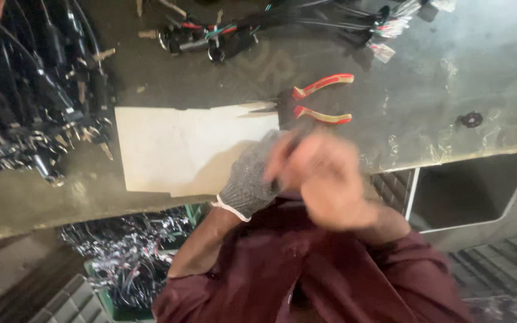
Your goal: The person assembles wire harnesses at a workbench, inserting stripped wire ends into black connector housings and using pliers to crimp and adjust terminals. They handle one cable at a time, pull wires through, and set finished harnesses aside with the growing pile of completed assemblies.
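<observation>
knit-gloved left hand (249, 179), blurred bare right hand (324, 179)

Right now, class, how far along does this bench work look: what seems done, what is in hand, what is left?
Seemingly done: a bundle of wired parts lies at the bench's far edge. In hand: the gloved left hand and bare right hand meet over a small dark item, too blurred to identify; the red-handled pliers lie unused beside the white sheet. Probably left: the heap of dark cabled parts at left.
</observation>
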A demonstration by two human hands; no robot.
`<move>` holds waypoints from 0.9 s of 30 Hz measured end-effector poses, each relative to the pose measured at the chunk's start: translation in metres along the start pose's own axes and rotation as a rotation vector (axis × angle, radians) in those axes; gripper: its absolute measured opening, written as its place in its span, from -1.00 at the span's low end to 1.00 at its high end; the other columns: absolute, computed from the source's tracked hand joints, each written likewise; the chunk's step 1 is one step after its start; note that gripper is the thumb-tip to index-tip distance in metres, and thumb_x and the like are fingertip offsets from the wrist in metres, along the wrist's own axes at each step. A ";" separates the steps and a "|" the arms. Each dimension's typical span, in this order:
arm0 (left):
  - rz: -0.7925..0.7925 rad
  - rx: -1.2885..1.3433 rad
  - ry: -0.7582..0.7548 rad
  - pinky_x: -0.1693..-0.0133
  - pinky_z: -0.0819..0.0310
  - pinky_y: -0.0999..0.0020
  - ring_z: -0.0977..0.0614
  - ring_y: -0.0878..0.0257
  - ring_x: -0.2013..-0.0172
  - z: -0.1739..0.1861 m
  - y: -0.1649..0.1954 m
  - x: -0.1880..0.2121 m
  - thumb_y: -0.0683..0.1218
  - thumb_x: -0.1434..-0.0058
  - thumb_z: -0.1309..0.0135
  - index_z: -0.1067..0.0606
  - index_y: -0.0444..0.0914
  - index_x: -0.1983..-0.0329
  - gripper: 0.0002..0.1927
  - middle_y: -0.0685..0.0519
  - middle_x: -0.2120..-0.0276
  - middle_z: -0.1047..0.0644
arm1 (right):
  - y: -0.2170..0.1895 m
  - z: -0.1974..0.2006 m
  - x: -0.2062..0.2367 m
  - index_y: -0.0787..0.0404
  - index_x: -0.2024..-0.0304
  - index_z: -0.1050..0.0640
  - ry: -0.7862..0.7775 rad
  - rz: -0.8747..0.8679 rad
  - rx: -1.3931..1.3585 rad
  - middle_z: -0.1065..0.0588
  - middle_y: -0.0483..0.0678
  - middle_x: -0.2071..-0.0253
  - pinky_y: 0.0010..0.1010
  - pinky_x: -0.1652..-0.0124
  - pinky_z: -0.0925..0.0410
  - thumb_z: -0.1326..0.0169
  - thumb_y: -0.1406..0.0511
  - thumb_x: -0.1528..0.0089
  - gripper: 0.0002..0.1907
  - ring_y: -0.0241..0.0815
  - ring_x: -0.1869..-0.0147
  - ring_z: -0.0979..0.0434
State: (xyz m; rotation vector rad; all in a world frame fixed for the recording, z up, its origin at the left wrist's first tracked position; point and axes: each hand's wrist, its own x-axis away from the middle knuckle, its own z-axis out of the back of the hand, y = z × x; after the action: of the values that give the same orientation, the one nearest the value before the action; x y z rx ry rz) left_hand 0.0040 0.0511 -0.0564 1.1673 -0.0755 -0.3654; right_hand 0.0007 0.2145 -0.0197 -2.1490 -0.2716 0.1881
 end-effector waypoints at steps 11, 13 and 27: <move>0.195 1.508 0.539 0.15 -0.46 0.09 -0.57 0.12 0.33 0.041 0.015 0.006 0.27 -0.39 0.10 -0.43 -0.28 -0.12 -0.44 0.00 0.27 -0.55 | -0.009 -0.012 -0.012 0.24 0.13 -0.52 -0.319 0.304 1.433 -0.45 -0.05 0.47 -0.24 0.46 -0.34 -0.21 0.30 -0.27 -0.82 -0.07 0.48 -0.51; -0.012 1.384 0.392 0.14 -0.46 0.11 -0.54 0.14 0.38 0.034 0.016 0.002 0.21 -0.49 0.03 -0.45 -0.29 -0.06 -0.53 0.02 0.33 -0.51 | -0.003 -0.014 -0.015 0.23 0.10 -0.52 -0.240 0.321 1.393 -0.45 -0.07 0.42 -0.23 0.42 -0.33 -0.22 0.26 -0.32 -0.79 -0.08 0.45 -0.50; -0.230 0.636 -0.336 0.13 -0.59 0.30 -0.69 0.16 0.15 -0.019 0.031 0.010 0.02 -0.47 -0.04 -0.51 -0.12 0.04 -0.85 0.08 0.15 -0.60 | -0.073 0.007 -0.004 0.04 0.22 -0.53 -0.340 0.015 0.094 -0.52 -0.17 0.31 -0.15 -0.22 -0.11 0.07 0.08 -0.43 -0.73 -0.09 0.16 -0.52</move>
State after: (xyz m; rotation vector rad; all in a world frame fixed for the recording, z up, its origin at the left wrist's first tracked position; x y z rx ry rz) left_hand 0.0254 0.0755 -0.0368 1.7387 -0.3734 -0.7760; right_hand -0.0139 0.2587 0.0376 -2.0192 -0.4333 0.5658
